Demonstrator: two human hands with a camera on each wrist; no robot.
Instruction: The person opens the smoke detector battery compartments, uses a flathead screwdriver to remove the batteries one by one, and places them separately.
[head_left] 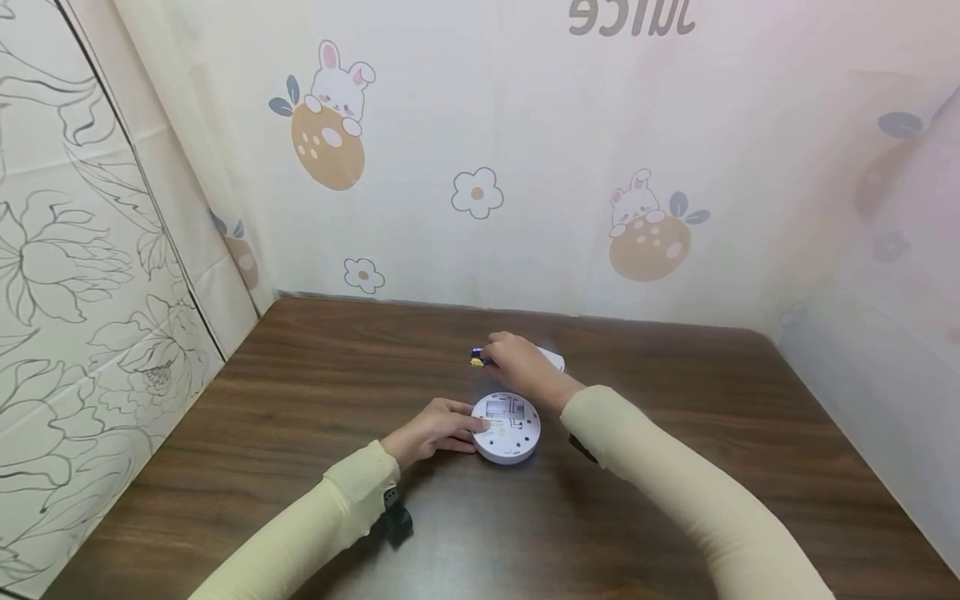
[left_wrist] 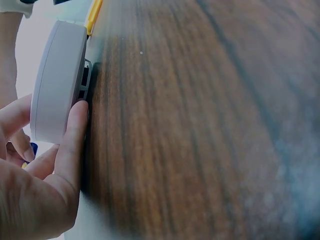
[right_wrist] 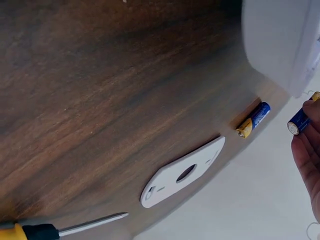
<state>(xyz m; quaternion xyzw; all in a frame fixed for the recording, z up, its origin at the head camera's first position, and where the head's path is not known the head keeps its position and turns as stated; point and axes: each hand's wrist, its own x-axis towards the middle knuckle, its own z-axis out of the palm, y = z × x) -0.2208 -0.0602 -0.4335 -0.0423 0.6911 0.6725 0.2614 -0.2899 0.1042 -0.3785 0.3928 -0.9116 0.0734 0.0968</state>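
A round white smoke detector (head_left: 506, 442) sits on the table, its battery compartment (head_left: 506, 407) facing up. My left hand (head_left: 435, 429) holds it at the left edge, thumb over the top and fingers along the side. In the left wrist view, the side wall of the smoke detector (left_wrist: 57, 82) rises between thumb and fingers. Beyond it, my right hand (head_left: 517, 362) is over the table. The right wrist view shows that hand pinching a blue and yellow battery (right_wrist: 299, 121). A second battery (right_wrist: 253, 120) lies on the table close by.
A flat white plate (right_wrist: 182, 172) with an oval hole lies beside the loose battery. Nearby is a screwdriver (right_wrist: 92, 226) with a yellow and black handle. The wooden table (head_left: 337, 358) ends at a patterned curtain (head_left: 420, 125) behind.
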